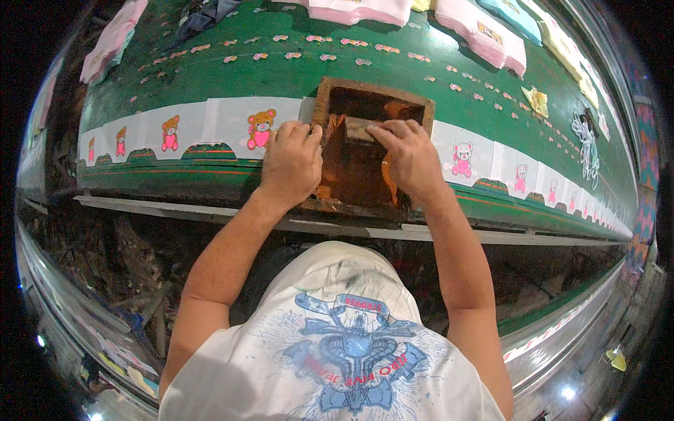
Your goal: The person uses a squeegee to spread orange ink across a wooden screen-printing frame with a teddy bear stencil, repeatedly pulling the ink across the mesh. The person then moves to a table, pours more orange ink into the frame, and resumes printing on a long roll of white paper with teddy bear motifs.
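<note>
A wooden screen-printing frame (375, 88) lies on the long green table (246, 77), with brown ink smeared over its inside. My left hand (291, 165) is closed on the frame's left side. Inside the frame, my right hand (415, 158) grips a squeegee (358, 130) near the far end; its lower edge is hidden. White cloth pieces (228, 116) run along the near edge of the table. Left of the frame they carry brown bears (261, 129) with pink hearts. To the right, the bears (462, 158) show only pink parts.
Stacks of folded pink cloth (484, 35) stand along the far side, with another pink stack (112, 42) at far left. Small printed marks dot the green surface. A yellow scrap (537, 100) and a tangle of white cord (586, 144) lie on the right.
</note>
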